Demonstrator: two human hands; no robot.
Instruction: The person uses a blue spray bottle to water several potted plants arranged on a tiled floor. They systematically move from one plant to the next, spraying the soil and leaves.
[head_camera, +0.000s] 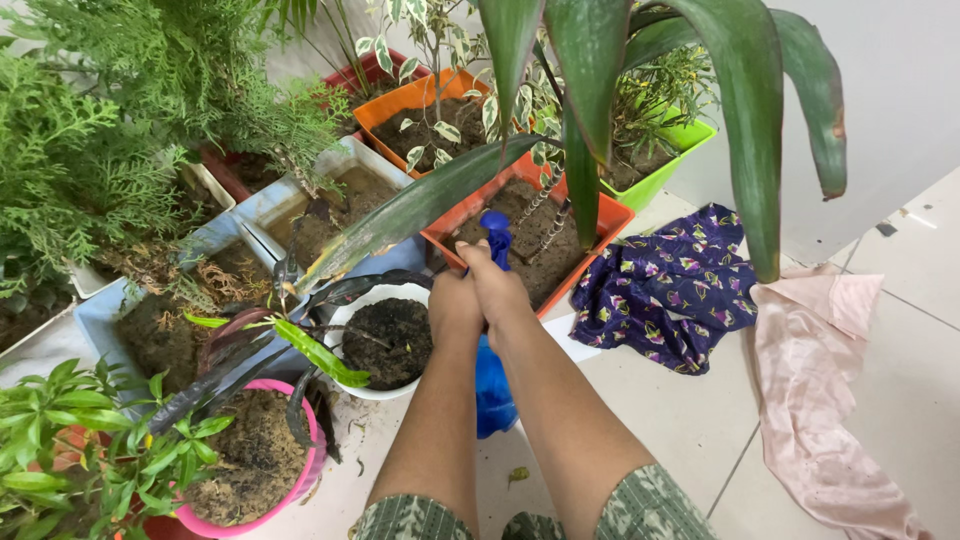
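A blue spray bottle (492, 385) is gripped by both hands, the right hand (500, 285) closed at the nozzle and the left hand (455, 305) wrapped beside it, above the tiled floor (680, 420). The nozzle is best kept level and aimed at the soil of the orange pot (600, 215), beside the white pot (345, 320), with short, even squeezes.

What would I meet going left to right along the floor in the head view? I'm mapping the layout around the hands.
Pink pot → white pot → blue spray bottle held in both hands → purple patterned cloth → pale pink cloth.
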